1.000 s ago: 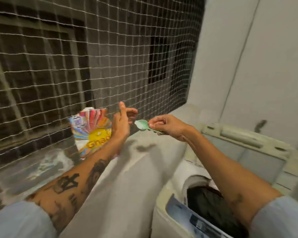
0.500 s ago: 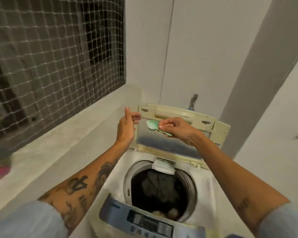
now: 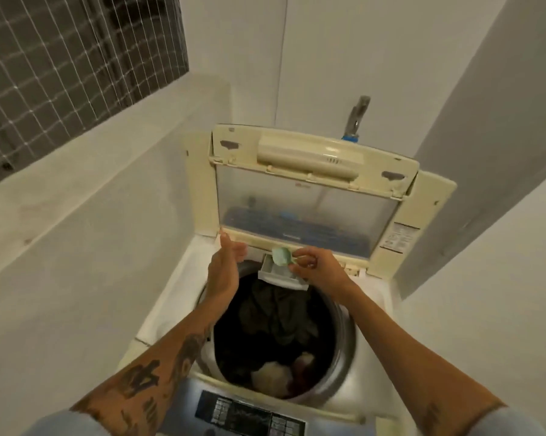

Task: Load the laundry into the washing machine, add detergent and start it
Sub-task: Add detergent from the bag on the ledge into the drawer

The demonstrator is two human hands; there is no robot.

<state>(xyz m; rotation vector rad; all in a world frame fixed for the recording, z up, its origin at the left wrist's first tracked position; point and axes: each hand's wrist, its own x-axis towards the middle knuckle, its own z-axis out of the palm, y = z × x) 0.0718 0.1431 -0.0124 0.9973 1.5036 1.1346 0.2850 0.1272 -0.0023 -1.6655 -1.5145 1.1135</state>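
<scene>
A top-loading washing machine (image 3: 171, 297) stands below me with its lid (image 3: 309, 209) raised against the back wall. Dark laundry (image 3: 274, 322) fills the drum, with pale and red pieces near the front. A small detergent drawer (image 3: 274, 275) is pulled out at the drum's back rim. My right hand (image 3: 318, 269) pinches a small green scoop (image 3: 281, 255) right over that drawer. My left hand (image 3: 226, 269) hovers beside it over the drum's left rim, fingers apart and empty.
The control panel (image 3: 249, 413) lies at the near edge of the machine. A grey concrete ledge (image 3: 76, 190) runs along the left under a netted window (image 3: 60, 58). A tap (image 3: 358, 116) sticks out of the wall behind the lid. White walls close in on the right.
My view has swung from the ledge with the detergent packet to the machine. Both hands came down from in front of the lid, and the scoop now sits over the drawer.
</scene>
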